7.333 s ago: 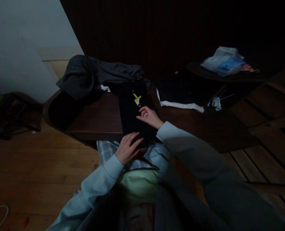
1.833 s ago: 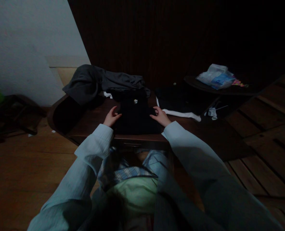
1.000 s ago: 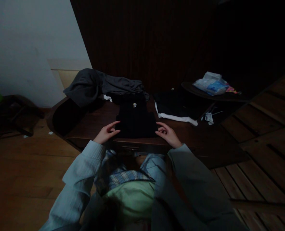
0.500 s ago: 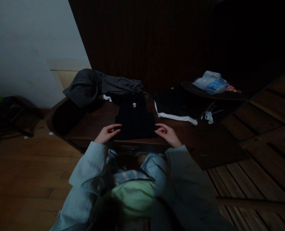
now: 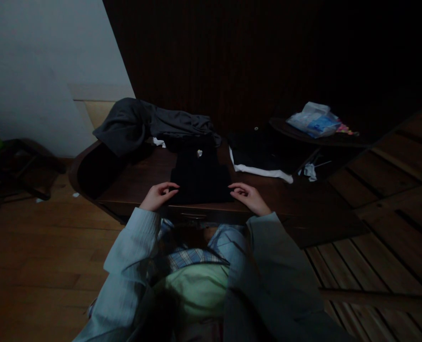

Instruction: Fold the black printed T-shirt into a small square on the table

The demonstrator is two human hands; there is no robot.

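A folded black garment point(image 5: 201, 184) lies on the dark wooden cabinet top, close to its front edge. Its near part is wider than the part behind, and a small pale patch point(image 5: 199, 153) shows farther back. At its left side, my left hand point(image 5: 158, 195) has thumb and index finger bent together on the edge. My right hand point(image 5: 249, 197) pinches the opposite side in the same way. Dark cloth and dim light hide exactly how much fabric sits between the fingertips.
Behind on the left lies a crumpled grey garment point(image 5: 125, 126). To the right are black cloth with a white edge point(image 5: 263, 171) and a round dark stand point(image 5: 280, 129) bearing a plastic bag point(image 5: 314, 121). Slatted wood point(image 5: 346, 268) lies at right.
The view has shifted slightly. Both hands stay at the two sides of the black garment, and its folded shape looks the same.
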